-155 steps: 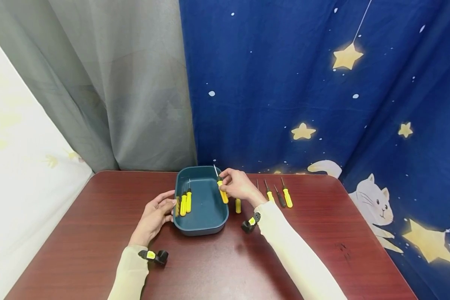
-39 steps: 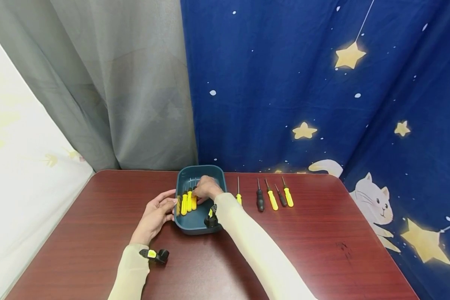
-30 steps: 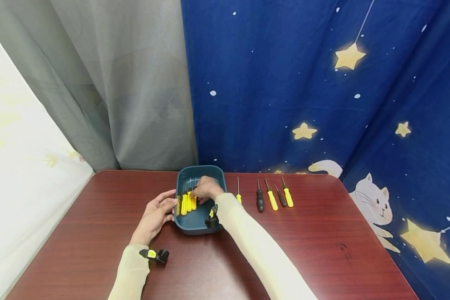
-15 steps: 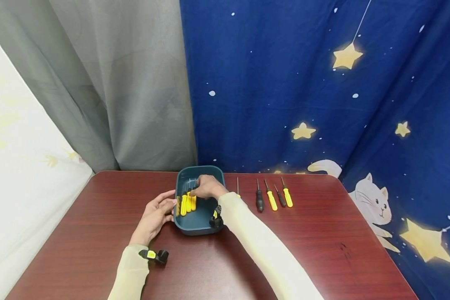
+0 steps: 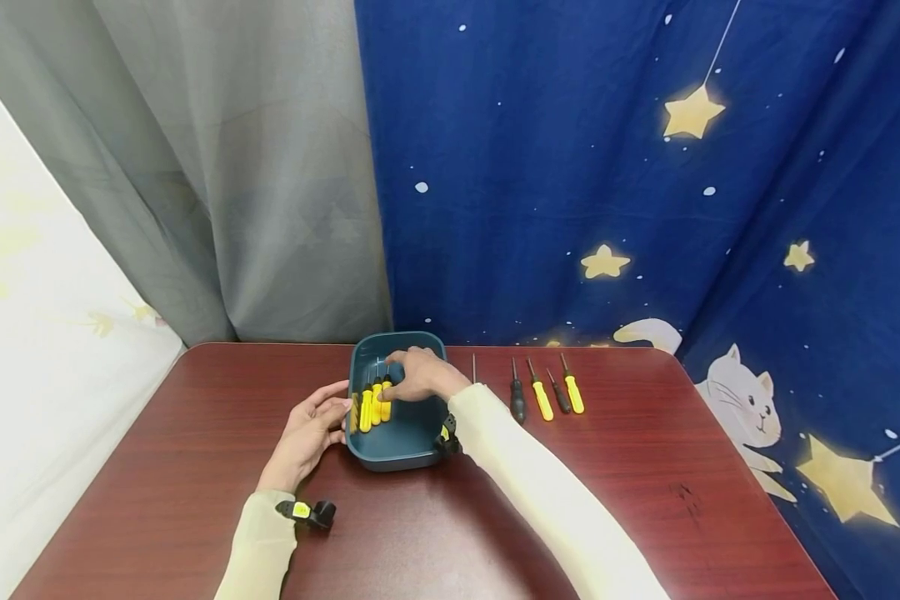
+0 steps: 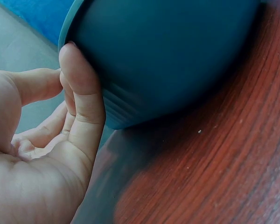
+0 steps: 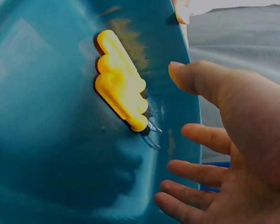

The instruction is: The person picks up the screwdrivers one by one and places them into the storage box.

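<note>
In the head view my left hand (image 5: 307,433) holds the left wall of a dark teal box (image 5: 401,461), thumb over the rim and other fingers outside. Three yellow-handled screwdrivers (image 5: 376,406) lie side by side in the box's left half, shafts pointing away. My right hand (image 5: 422,373) hovers just right of them, over the box, holding nothing. The right wrist view shows its fingers spread and apart from the yellow handles (image 7: 119,81). In the left wrist view a finger of the left hand (image 6: 60,135) lies along the box's outer wall (image 6: 163,56).
Right of the box, a black-handled screwdriver (image 5: 518,402), a yellow one (image 5: 542,402), a small black one (image 5: 560,395) and another yellow one (image 5: 573,393) lie on the reddish-brown table (image 5: 645,483). One more shaft (image 5: 474,367) shows behind the right sleeve. Curtains (image 5: 300,208) hang behind.
My right hand brought a yellow-handled screwdriver leftward into the box, laid it beside two others and let go. It has since drawn slightly right, fingers spreading. The left hand stayed in place.
</note>
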Action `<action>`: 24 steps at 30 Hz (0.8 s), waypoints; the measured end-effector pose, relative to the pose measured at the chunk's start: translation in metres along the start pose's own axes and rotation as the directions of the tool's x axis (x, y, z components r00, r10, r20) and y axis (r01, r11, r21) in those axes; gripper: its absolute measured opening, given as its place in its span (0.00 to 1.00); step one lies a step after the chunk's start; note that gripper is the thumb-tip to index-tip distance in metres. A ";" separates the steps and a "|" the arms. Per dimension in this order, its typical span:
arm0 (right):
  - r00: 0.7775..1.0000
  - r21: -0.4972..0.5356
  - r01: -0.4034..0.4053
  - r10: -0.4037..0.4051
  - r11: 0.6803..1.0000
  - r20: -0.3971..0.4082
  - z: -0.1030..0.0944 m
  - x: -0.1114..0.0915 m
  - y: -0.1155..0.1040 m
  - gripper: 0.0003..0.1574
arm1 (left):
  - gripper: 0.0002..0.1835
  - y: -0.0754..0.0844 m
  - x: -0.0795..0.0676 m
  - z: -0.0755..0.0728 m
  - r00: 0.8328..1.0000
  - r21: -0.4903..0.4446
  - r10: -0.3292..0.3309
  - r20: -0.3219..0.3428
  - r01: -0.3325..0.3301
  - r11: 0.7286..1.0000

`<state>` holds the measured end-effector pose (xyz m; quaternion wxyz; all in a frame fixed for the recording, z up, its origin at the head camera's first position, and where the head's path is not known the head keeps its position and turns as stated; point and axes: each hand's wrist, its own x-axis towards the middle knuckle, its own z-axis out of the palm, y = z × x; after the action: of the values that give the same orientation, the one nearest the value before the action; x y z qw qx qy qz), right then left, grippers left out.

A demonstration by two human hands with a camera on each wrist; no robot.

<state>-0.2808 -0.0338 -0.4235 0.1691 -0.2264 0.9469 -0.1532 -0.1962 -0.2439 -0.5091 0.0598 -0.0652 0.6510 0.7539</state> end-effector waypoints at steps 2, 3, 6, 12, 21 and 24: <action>0.999 -0.025 0.032 -0.033 0.999 -0.009 -0.002 -0.004 0.001 0.46 | 0.29 0.001 -0.001 0.000 1.000 0.001 -0.002 -0.001 0.002 1.000; 0.999 -0.039 0.047 -0.048 0.998 -0.016 -0.002 -0.006 0.001 0.46 | 0.29 0.000 -0.001 0.000 1.000 0.002 -0.002 -0.002 0.002 1.000; 0.996 -0.078 0.082 -0.086 0.994 -0.040 -0.003 -0.013 0.002 0.46 | 0.30 0.000 -0.002 0.001 1.000 0.001 -0.002 -0.003 0.002 1.000; 0.989 -0.116 0.128 -0.136 0.985 -0.058 -0.006 -0.025 0.005 0.48 | 0.30 0.001 -0.002 0.000 1.000 0.008 0.002 -0.013 -0.002 1.000; 0.979 -0.117 0.138 -0.154 0.983 -0.134 -0.010 -0.036 0.017 0.58 | 0.29 0.001 -0.004 0.001 1.000 -0.008 0.005 -0.014 -0.005 1.000; 0.976 -0.093 0.139 -0.152 0.986 -0.158 -0.013 -0.041 0.023 0.59 | 0.30 0.001 -0.003 0.003 1.000 -0.002 0.007 -0.010 -0.007 1.000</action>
<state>-0.2598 0.0080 -0.4102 0.0692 -0.2883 0.9440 -0.1449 -0.1931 -0.2413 -0.5076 0.0541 -0.0668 0.6507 0.7544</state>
